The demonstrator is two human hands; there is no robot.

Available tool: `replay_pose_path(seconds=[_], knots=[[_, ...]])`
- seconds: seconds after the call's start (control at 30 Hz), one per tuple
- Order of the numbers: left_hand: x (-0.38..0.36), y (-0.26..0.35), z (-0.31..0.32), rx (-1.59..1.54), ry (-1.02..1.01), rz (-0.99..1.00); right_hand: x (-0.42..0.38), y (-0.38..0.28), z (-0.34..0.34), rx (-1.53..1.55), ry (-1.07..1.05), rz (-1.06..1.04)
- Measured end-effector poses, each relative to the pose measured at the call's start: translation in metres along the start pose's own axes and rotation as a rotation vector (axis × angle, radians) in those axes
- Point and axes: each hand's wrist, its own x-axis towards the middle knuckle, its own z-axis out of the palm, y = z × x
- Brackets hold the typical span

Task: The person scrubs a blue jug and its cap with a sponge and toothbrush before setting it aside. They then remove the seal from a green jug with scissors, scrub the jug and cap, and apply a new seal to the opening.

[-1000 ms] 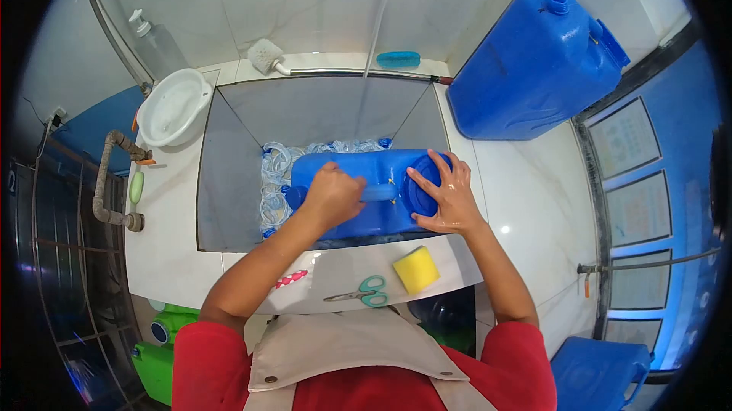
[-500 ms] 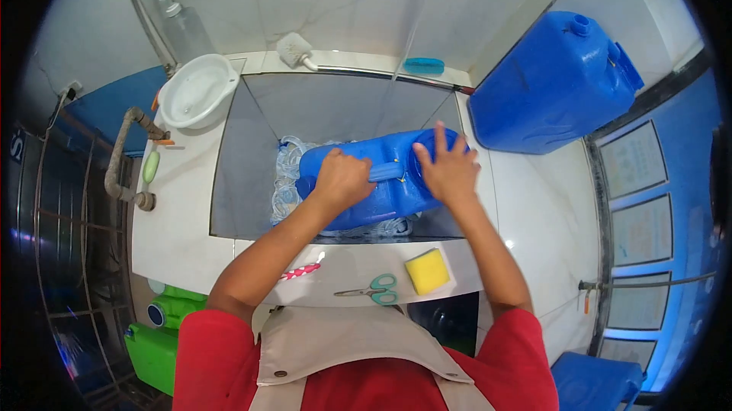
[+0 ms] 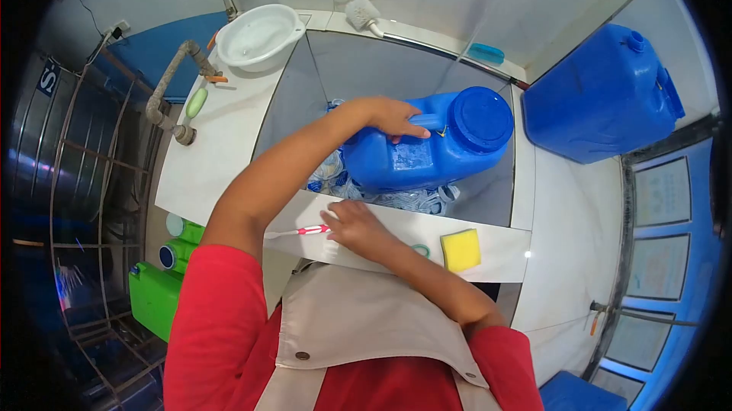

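My left hand is wrapped round the handle of a blue plastic jerrycan with a wide round lid. The jerrycan stands in the grey sink, on a heap of pale blue and white netting. Over the front ledge, my right hand has its fingers apart and slightly curled, with the fingertips right at a pink and white toothbrush. My right forearm covers most of the scissors; part of one green handle loop shows. A yellow sponge lies to the right of that forearm.
A white basin and a green bar sit on the left counter, beside a pipe. Behind the sink lie a white brush and a teal brush. Another blue jerrycan stands at right, green containers at lower left.
My right hand has left the jerrycan's lid and come down to the toothbrush on the ledge. My left hand stays on the handle. The view has shifted, and the jerrycan's lid now shows fully.
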Motion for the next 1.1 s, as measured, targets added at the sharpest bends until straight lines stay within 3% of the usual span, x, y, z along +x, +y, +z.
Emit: replay_pose_path(seconds=[0.13,0.2,0.33,0.5,0.63,0.8,0.9,1.0,1.1], knots=[[0.005,0.002,-0.007,-0.208,-0.159,0.051,-0.001,-0.001,0.006,-0.080,-0.026,-0.017],[0.009,-0.003,-0.009,-0.264,-0.200,0.086,-0.012,-0.017,-0.025,-0.020,-0.081,0.389],[0.010,-0.008,-0.009,-0.288,-0.236,0.052,-0.023,-0.039,-0.085,-0.055,0.003,0.569],[0.009,-0.009,-0.006,-0.276,-0.180,0.055,-0.019,-0.047,-0.106,-0.211,-0.022,0.749],[0.008,-0.002,-0.003,-0.302,-0.164,0.034,-0.001,-0.019,-0.073,-0.298,0.048,0.659],[0.003,-0.007,-0.008,-0.366,-0.119,-0.007,-0.015,-0.033,-0.083,-0.234,-0.184,0.736],[0.005,-0.009,-0.009,-0.326,-0.121,0.036,0.006,-0.028,-0.100,-0.310,0.005,0.676],[0.006,-0.006,-0.007,-0.356,-0.126,0.016,0.014,-0.011,-0.070,-0.338,-0.008,0.708],[0.009,-0.014,-0.006,-0.336,-0.125,0.032,-0.008,-0.035,-0.081,-0.235,-0.053,0.711]])
